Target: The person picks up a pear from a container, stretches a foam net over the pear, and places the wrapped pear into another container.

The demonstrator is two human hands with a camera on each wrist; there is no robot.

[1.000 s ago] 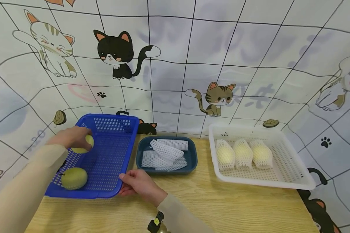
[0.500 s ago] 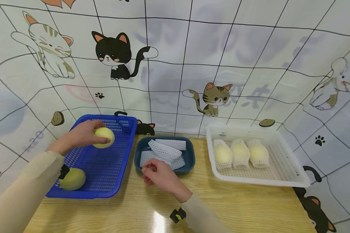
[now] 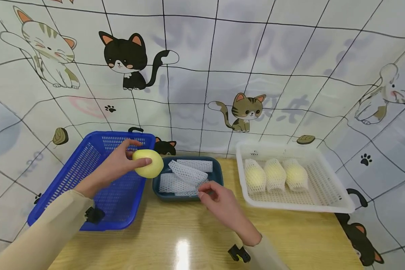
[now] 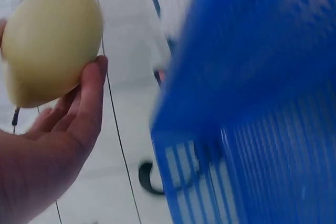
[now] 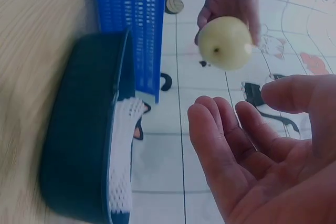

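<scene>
My left hand grips a pale yellow pear above the right rim of the blue basket. In the left wrist view a dark stem shows at the pear's narrower end, and the fingers wrap its side. My right hand hovers at the front right corner of the dark teal tub, thumb and fingers loosely bent, holding nothing. White foam net sleeves lie piled in that tub. In the right wrist view the hand's palm faces the pear, apart from it.
To the right stands a white perforated basket holding three net-wrapped pears. All containers sit on a wooden table, near a cat-print wall covering. My left sleeve covers part of the blue basket.
My left hand has lifted the pear from the blue basket and carried it right. My right hand has let go of the basket's rim and moved right, past the tub's front.
</scene>
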